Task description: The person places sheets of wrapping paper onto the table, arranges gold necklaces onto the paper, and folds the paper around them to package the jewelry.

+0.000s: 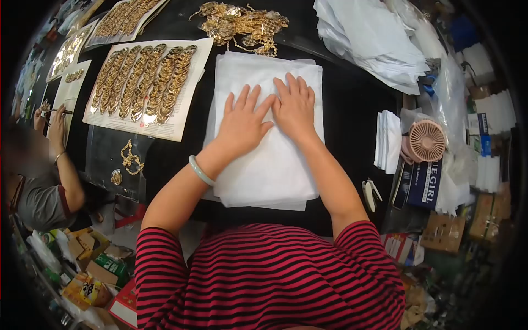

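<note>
A stack of thin white paper sheets (264, 181) lies on the black table in front of me, its edges slightly uneven. My left hand (245, 124) rests palm down on its upper half, fingers spread. Beside it, my right hand (296, 107) also lies flat on the top sheet, and the two hands nearly touch at the fingers. Neither hand grips anything. Just beyond the sheets sits a tangled heap of gold-coloured chains (242, 25). To the left, rows of gold-coloured jewellery (144, 82) are laid out on a printed paper sheet (192, 60).
A big pile of white paper (374, 44) lies at the back right. Folded white paper (388, 142), a pink fan (427, 141) and a stapler (372, 196) are on the right. One loose gold chain (131, 158) lies left. A co-worker (44, 192) sits at far left.
</note>
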Demonstrator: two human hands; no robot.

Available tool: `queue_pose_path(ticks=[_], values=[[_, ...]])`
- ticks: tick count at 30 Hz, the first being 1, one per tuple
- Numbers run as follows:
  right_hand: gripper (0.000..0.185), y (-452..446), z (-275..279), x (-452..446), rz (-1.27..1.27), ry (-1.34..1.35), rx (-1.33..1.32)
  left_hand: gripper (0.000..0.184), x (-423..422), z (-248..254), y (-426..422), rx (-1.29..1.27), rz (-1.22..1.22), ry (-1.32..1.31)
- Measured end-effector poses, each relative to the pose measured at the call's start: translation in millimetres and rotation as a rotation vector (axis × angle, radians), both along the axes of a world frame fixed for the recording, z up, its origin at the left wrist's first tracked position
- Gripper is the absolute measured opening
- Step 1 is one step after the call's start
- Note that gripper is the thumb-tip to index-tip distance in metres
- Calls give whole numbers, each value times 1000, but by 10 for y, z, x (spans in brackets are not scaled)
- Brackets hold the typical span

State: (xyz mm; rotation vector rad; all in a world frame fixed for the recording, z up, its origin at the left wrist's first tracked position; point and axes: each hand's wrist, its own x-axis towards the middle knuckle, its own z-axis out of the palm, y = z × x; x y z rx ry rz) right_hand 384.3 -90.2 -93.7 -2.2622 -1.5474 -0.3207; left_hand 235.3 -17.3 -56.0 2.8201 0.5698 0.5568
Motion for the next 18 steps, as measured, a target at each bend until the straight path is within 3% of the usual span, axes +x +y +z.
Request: queue_pose_path(ticks=[4, 6, 7, 9, 11, 14, 16, 18], values=[[40, -80, 193, -271, -122, 31, -102, 59, -234, -199, 78, -12, -115, 31], [44, 31, 244, -337, 129, 47, 85, 61, -256, -223, 218, 10, -155, 101], [44, 71, 178, -323, 131, 54, 68, 63, -253, -247, 227, 19, -175, 138], [51, 211, 26, -218, 272, 331, -45, 64, -248, -290, 188, 33, -157, 131], [60, 268, -150, 135, 30, 21, -58, 66, -273, -259, 154, 110, -101, 83], [66, 199, 0, 550, -68, 30, -49, 67, -306, -256, -4, 103, -31, 109], [67, 280, 194, 607, -233, 120, -180, 68, -229, -179, 35, 133, 43, 81], [63, 292, 348, 307, -113, 102, -27, 68, -239, -190, -56, 92, 70, 67]])
